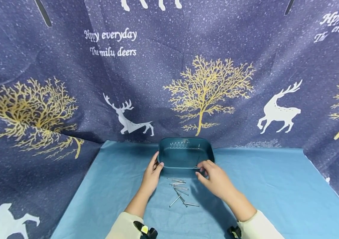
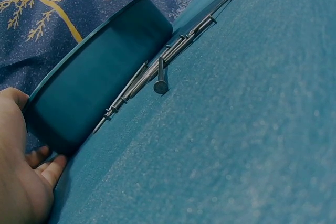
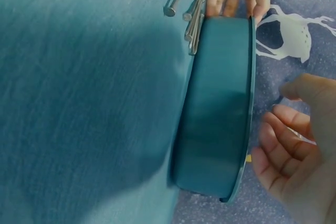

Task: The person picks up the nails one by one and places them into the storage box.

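Note:
A dark teal plastic tray (image 1: 182, 156) stands on the blue table near the backdrop. My left hand (image 1: 159, 163) grips its near left corner, thumb on the rim and fingers against the wall; the left wrist view shows the same hold (image 2: 26, 145) on the tray wall (image 2: 100, 77). My right hand (image 1: 201, 169) hovers at the tray's near right rim and pinches a thin steel nail (image 1: 195, 167), fingers curled (image 3: 286, 145) beside the tray (image 3: 215, 103). Several loose nails (image 1: 179, 191) lie on the cloth just in front of the tray (image 2: 163, 64).
The blue cloth (image 1: 262, 186) covers the table. A dark curtain with deer and golden trees (image 1: 208, 86) hangs close behind the tray and wraps both sides.

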Available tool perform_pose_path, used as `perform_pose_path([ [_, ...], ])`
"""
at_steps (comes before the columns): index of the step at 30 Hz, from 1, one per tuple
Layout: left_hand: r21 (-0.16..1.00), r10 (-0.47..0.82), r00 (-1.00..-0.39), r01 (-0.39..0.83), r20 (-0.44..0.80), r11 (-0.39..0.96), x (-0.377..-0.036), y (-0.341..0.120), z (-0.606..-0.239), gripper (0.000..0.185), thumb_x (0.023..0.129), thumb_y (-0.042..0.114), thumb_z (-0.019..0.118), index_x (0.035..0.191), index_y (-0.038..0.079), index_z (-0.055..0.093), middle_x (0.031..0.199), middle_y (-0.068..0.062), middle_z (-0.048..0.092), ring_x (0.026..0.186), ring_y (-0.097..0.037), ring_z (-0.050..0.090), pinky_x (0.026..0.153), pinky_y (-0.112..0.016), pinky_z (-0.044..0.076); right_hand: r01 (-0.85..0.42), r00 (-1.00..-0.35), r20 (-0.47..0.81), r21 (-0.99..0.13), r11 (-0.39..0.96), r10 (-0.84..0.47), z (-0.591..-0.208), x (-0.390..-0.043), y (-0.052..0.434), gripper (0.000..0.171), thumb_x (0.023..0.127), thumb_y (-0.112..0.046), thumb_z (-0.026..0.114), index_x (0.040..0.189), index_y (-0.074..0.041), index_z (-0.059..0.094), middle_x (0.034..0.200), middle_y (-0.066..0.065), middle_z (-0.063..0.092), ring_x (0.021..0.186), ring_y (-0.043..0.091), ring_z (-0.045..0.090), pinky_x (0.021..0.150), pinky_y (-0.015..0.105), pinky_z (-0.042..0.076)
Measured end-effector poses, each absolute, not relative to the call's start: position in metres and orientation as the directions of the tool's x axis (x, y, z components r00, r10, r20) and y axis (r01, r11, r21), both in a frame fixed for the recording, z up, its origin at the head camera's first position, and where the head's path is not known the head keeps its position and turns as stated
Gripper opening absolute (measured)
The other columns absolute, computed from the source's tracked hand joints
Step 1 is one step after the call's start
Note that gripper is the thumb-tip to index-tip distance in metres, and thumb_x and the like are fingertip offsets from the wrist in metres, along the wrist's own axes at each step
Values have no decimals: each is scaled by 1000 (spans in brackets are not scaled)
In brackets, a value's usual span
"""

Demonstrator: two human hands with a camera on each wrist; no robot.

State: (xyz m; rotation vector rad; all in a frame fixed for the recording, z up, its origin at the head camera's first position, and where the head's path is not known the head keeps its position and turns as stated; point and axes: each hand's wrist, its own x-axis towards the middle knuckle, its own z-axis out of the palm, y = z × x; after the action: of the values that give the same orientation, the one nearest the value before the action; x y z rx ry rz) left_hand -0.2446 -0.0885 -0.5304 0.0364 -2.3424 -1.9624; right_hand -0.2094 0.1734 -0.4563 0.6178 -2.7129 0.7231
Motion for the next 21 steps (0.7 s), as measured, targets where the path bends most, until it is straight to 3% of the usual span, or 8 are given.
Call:
perform_pose_path([
  [12, 982, -78, -997, 4, 19, 188, -243, -89, -528, 56, 105, 33, 55, 156, 45, 33, 162, -17, 37, 148, -34, 40, 116, -55, 40, -491, -860, 363, -396, 776, -358, -459, -206, 168, 19, 89, -20, 76, 106, -11, 70, 87, -9, 57, 75, 7, 53, 65, 21, 47],
  [21, 984, -78, -997, 2, 16, 181, -243, -89, -528, 58, 105, 33, 55, 159, 37, 32, 161, -18, 37, 148, -35, 40, 116, -55, 40, -514, -848, 374, -400, 759, -376, -463, -204, 165, 17, 89, -18, 76, 103, -11, 70, 86, -9, 58, 73, 7, 54, 65, 19, 47],
])
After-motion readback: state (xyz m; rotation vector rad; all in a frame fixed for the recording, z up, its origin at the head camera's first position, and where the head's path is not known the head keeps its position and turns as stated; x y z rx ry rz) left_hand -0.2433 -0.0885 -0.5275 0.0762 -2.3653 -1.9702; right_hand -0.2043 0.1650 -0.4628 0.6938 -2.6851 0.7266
